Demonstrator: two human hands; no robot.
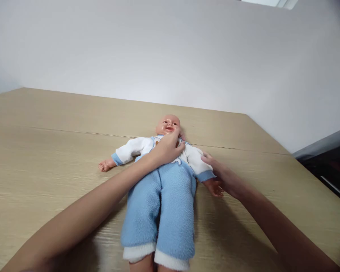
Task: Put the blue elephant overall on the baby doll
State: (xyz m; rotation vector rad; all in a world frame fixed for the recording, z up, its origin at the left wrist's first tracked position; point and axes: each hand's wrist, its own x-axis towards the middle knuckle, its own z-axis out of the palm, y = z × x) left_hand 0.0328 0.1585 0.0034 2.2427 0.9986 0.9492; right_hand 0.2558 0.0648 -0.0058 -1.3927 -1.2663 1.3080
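A baby doll [175, 196] lies on its back on the table, head away from me, in blue fleece overalls and a white top with blue cuffs. My left hand [168, 148] rests across its chest, the thumb apart from the fingers, which reach up to the chin and the side of the neck. Beside the white sleeve [196, 158] on the right is my right hand [222, 172]. Its fingertips touch that sleeve, with the fingers stretched out and partly hidden. The doll's other arm [124, 155] lies stretched out to the left.
The wooden table [59, 151] has a seam running across it and meets a pale wall [130, 49] at the back. Past its right edge stands a dark object [328, 170] that I cannot make out.
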